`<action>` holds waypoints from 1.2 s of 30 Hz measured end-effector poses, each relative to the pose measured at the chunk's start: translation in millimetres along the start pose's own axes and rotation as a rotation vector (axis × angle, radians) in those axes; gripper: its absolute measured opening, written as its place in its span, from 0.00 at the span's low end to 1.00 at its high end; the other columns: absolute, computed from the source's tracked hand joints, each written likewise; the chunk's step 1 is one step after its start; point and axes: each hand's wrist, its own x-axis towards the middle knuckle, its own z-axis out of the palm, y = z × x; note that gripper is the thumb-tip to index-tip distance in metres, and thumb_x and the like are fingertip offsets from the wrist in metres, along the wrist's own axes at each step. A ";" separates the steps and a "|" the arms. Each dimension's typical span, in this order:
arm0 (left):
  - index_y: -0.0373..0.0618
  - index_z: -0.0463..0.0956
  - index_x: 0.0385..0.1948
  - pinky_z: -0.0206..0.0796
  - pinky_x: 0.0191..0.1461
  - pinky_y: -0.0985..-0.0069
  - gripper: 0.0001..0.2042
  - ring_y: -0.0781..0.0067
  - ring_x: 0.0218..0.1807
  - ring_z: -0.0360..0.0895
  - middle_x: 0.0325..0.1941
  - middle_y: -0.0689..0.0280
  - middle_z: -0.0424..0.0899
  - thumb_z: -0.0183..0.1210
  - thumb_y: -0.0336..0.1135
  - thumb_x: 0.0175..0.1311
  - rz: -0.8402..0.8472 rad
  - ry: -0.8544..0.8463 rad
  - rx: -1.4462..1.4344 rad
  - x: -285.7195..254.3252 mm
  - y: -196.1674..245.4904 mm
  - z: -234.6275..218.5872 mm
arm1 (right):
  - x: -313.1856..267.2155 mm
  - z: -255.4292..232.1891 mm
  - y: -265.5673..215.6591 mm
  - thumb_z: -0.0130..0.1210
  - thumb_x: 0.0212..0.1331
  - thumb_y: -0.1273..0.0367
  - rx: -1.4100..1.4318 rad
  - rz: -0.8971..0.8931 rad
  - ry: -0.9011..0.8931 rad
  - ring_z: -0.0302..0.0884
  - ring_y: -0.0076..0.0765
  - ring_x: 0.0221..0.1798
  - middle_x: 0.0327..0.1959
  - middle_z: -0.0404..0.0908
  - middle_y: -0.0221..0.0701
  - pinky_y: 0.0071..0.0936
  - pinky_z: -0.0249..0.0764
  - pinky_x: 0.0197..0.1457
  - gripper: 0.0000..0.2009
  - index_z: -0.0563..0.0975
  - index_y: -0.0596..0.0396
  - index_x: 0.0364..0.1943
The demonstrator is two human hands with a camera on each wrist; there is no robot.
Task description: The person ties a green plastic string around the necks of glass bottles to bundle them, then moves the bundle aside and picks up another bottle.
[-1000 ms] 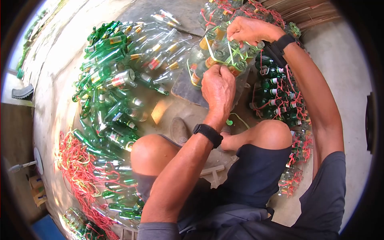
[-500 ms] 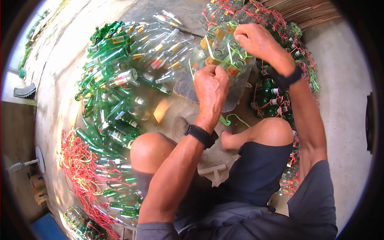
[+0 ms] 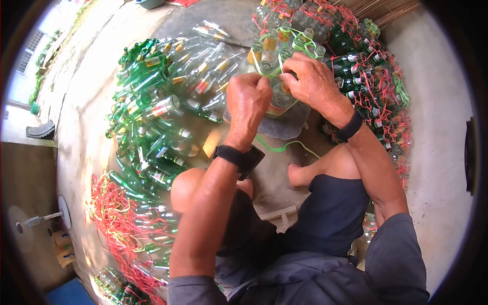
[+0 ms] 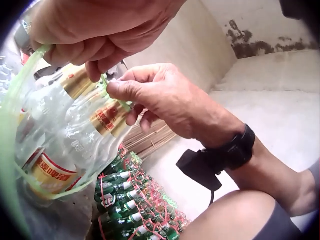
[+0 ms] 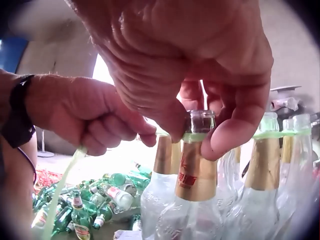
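Observation:
A bundle of clear glass bottles with gold neck labels (image 5: 197, 175) stands upright on a dark board (image 3: 287, 125). Light green plastic strap (image 3: 305, 38) winds round and between the bottle necks. My left hand (image 3: 247, 99) grips a length of the strap (image 5: 65, 175) in curled fingers, and a tail of it hangs below the fist. Close beside it, my right hand (image 3: 315, 84) pinches the strap between thumb and fingers at the nearest bottle's neck, just under the rim. In the left wrist view the right hand (image 4: 167, 97) almost meets the left fingertips.
Loose green bottles (image 3: 147, 107) and clear bottles (image 3: 208, 66) lie heaped on the left. Tangled red strap (image 3: 114, 213) is piled at lower left. Bottles bound in red strap (image 3: 366, 81) are stacked on the right. A fan (image 3: 63, 212) stands at far left.
My right hand has come down and leftward from the far bottle necks to the near one, close to the left hand. The left hand has shifted a little left with the strap.

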 end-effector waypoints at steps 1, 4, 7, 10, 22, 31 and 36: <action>0.32 0.86 0.30 0.69 0.33 0.66 0.13 0.64 0.27 0.77 0.21 0.58 0.81 0.60 0.36 0.62 0.039 -0.046 0.028 3.1 -2.5 -3.7 | -0.9 1.5 0.2 0.64 0.59 0.67 0.005 0.003 0.005 0.80 0.57 0.39 0.34 0.78 0.38 0.48 0.75 0.42 0.07 0.80 0.56 0.33; 0.30 0.87 0.31 0.62 0.27 0.75 0.14 0.85 0.24 0.68 0.18 0.72 0.77 0.62 0.36 0.65 0.096 -0.103 0.090 7.0 -4.9 -11.4 | -0.5 7.7 3.6 0.63 0.59 0.67 0.020 -0.008 0.043 0.80 0.57 0.38 0.33 0.78 0.38 0.49 0.75 0.41 0.07 0.79 0.56 0.32; 0.30 0.86 0.31 0.60 0.26 0.75 0.14 0.86 0.24 0.66 0.18 0.73 0.75 0.62 0.36 0.65 0.113 -0.097 0.095 7.8 -6.4 -11.3 | 0.0 8.8 0.6 0.58 0.55 0.69 0.018 -0.009 0.085 0.82 0.57 0.37 0.32 0.80 0.37 0.53 0.78 0.40 0.04 0.78 0.54 0.28; 0.31 0.86 0.30 0.62 0.27 0.74 0.13 0.85 0.23 0.67 0.17 0.71 0.76 0.62 0.35 0.64 0.136 -0.082 0.147 8.7 -7.8 -11.2 | 0.1 7.7 0.1 0.58 0.55 0.69 0.012 -0.010 0.083 0.83 0.57 0.37 0.32 0.81 0.37 0.52 0.79 0.41 0.04 0.79 0.55 0.28; 0.41 0.82 0.21 0.75 0.37 0.49 0.09 0.37 0.31 0.82 0.26 0.46 0.83 0.59 0.34 0.58 0.509 -0.173 0.648 31.4 32.9 -23.3 | 2.9 13.4 2.8 0.58 0.55 0.70 0.064 0.023 0.051 0.85 0.55 0.42 0.36 0.84 0.39 0.50 0.81 0.45 0.04 0.82 0.55 0.29; 0.47 0.84 0.27 0.76 0.38 0.55 0.06 0.44 0.33 0.83 0.27 0.53 0.84 0.61 0.36 0.61 0.672 -0.318 0.925 65.1 55.6 -16.0 | 2.8 13.7 4.3 0.58 0.56 0.71 0.080 0.028 0.038 0.87 0.57 0.40 0.37 0.85 0.41 0.49 0.83 0.45 0.06 0.84 0.57 0.28; 0.49 0.89 0.34 0.78 0.42 0.58 0.08 0.49 0.34 0.86 0.30 0.53 0.87 0.64 0.38 0.60 0.628 -0.382 0.854 92.2 56.8 -13.2 | 0.1 9.9 2.1 0.58 0.57 0.72 0.116 0.029 0.035 0.87 0.57 0.41 0.38 0.85 0.41 0.49 0.82 0.46 0.06 0.84 0.58 0.28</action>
